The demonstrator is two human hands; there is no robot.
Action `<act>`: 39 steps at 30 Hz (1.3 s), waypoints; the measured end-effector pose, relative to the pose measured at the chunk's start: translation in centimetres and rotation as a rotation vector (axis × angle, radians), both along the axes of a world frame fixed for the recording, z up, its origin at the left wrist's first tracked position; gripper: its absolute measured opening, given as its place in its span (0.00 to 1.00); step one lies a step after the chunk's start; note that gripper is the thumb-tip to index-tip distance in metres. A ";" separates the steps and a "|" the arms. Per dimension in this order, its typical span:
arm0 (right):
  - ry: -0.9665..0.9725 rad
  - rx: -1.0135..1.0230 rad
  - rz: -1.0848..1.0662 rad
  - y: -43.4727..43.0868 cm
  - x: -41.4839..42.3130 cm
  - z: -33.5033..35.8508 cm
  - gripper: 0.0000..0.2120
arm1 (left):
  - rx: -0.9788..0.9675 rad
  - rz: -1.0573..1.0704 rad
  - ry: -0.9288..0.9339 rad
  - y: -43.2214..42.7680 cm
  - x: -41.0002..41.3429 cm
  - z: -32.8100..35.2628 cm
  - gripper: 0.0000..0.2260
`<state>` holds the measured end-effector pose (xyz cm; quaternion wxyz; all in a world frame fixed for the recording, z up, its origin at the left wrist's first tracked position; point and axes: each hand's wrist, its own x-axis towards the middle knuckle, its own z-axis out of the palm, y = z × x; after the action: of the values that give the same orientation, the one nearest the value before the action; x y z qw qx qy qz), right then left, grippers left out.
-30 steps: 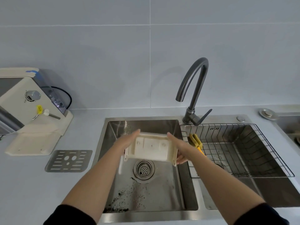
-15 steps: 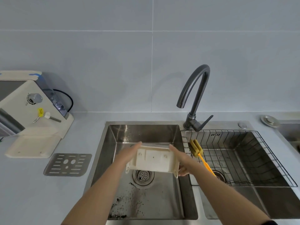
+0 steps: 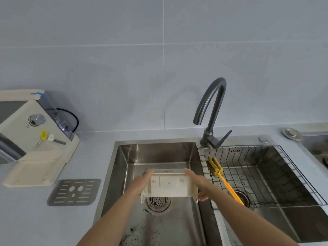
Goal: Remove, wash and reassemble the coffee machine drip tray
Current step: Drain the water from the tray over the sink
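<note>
Backdrop: pale grey wall tiles (image 3: 124, 59) above a light grey desk (image 3: 35, 219) with a stainless double sink (image 3: 113, 167) set into it.
Drip tray: the cream drip tray (image 3: 169, 186) is in the lower centre of the frame, held above the left basin and just over the drain strainer (image 3: 158, 201). Its underside faces the camera, and the silver front strip reading KONKA is on the far edge.
Left grip: the left grip (image 3: 142, 181), a bare hand, presses straight fingers flat against the tray's left side.
Right grip: the right grip (image 3: 198, 183) clasps the tray's right side, with fingertips curled under the near corner.
Basin floor: dark coffee grounds (image 3: 138, 229) are scattered toward the bottom edge of the frame.
Grate: the perforated metal grate (image 3: 74, 191) lies flat on the desk at lower left, apart from the tray.
Coffee machine: the cream coffee machine (image 3: 26, 132) stands at the left edge, just behind the grate.
Faucet: a dark gooseneck faucet (image 3: 213, 110) stands behind the divider between the basins, its spout over the left basin.
Right basin: a wire basket (image 3: 284, 167) sits inside, and a yellow-handled sponge brush (image 3: 225, 181) leans on its left wall.
</note>
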<state>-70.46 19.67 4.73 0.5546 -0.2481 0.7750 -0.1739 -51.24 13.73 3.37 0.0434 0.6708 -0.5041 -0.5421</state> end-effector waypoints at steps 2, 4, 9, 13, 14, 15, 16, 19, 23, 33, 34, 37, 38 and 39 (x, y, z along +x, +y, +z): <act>0.025 -0.038 0.003 -0.7 -0.2 0.3 0.37 | -0.008 0.028 0.046 -0.2 0.1 0.8 0.31; -0.015 -0.102 -0.029 -1.6 -0.6 1.3 0.33 | -0.030 0.027 0.136 -0.9 0.4 1.5 0.25; -0.019 -0.248 -0.044 -3.5 -1.0 3.8 0.35 | -0.168 0.049 0.254 -3.7 1.2 2.9 0.35; -0.125 -0.335 -0.127 -4.1 -0.6 5.5 0.35 | -0.276 0.015 0.358 -5.0 2.1 4.3 0.43; -0.169 -0.362 -0.143 -4.2 -0.4 5.9 0.30 | -0.292 0.015 0.391 -5.2 2.4 4.4 0.41; -0.199 -0.383 -0.160 -4.4 -0.3 6.0 0.26 | -0.316 0.002 0.421 -5.5 2.8 4.4 0.41; -0.196 -0.403 -0.191 -4.6 -0.4 6.0 0.25 | -0.320 -0.003 0.456 -5.8 3.2 4.6 0.41; -0.178 -0.442 -0.272 -5.2 0.1 6.3 0.28 | -0.302 -0.024 0.559 -6.5 4.2 4.8 0.44; -0.206 -0.488 -0.300 -5.4 0.6 6.7 0.27 | -0.280 -0.050 0.617 -6.8 5.5 4.9 0.39; -0.123 -0.628 -0.237 -3.1 4.3 6.1 0.09 | -0.291 -0.206 0.515 -5.0 9.1 6.4 0.50; -0.118 -0.640 -0.226 -2.6 4.8 6.0 0.11 | -0.288 -0.202 0.513 -4.6 9.6 6.4 0.50; -0.159 -0.659 -0.199 -0.6 6.5 5.9 0.13 | -0.297 -0.247 0.566 -2.9 10.9 6.5 0.40; -0.177 -0.664 -0.208 0.1 7.1 5.9 0.15 | -0.297 -0.235 0.589 -2.1 11.4 6.7 0.34; -0.184 -0.668 -0.224 0.8 7.8 5.7 0.18 | -0.299 -0.199 0.610 -1.4 11.9 6.7 0.28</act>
<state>-62.66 20.44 10.46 0.4877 -0.3126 0.6447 -0.4988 -39.32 12.31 10.08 0.2366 0.4119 -0.6047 -0.6393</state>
